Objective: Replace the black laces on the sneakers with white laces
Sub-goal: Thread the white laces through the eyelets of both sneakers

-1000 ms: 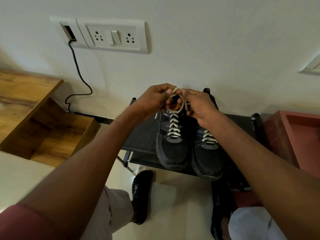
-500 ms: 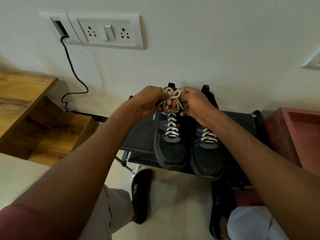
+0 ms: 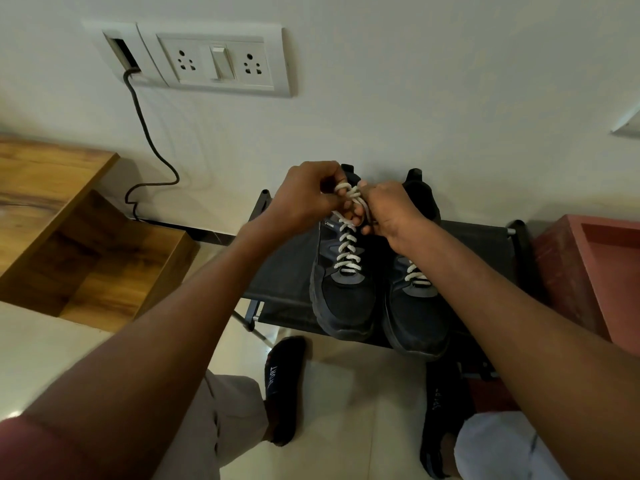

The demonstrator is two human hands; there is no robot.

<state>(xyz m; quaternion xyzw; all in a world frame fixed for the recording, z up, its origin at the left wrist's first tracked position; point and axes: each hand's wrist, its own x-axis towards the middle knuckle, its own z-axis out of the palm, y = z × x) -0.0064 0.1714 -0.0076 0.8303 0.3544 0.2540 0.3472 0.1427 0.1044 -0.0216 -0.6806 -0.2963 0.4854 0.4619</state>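
Note:
Two black sneakers stand side by side on a dark fabric shoe rack (image 3: 284, 271), toes toward me. The left sneaker (image 3: 343, 299) carries a white lace (image 3: 346, 244) criss-crossed up its tongue. My left hand (image 3: 308, 199) and my right hand (image 3: 391, 209) meet above its collar, each pinching part of the lace where its ends cross in a loose loop. The right sneaker (image 3: 415, 313) also shows white lacing (image 3: 417, 277), mostly hidden under my right forearm. No black lace is in view.
The wall behind the rack holds a socket plate (image 3: 221, 60) with a black cable (image 3: 149, 140) hanging to the floor. A wooden step unit (image 3: 69, 237) stands at the left, a red box (image 3: 588, 271) at the right. My socked feet (image 3: 284, 386) rest on the pale floor.
The lace ends have gone from an open loop to a tighter crossed knot between my fingers. Both hands stayed at the left sneaker's collar, shifting slightly.

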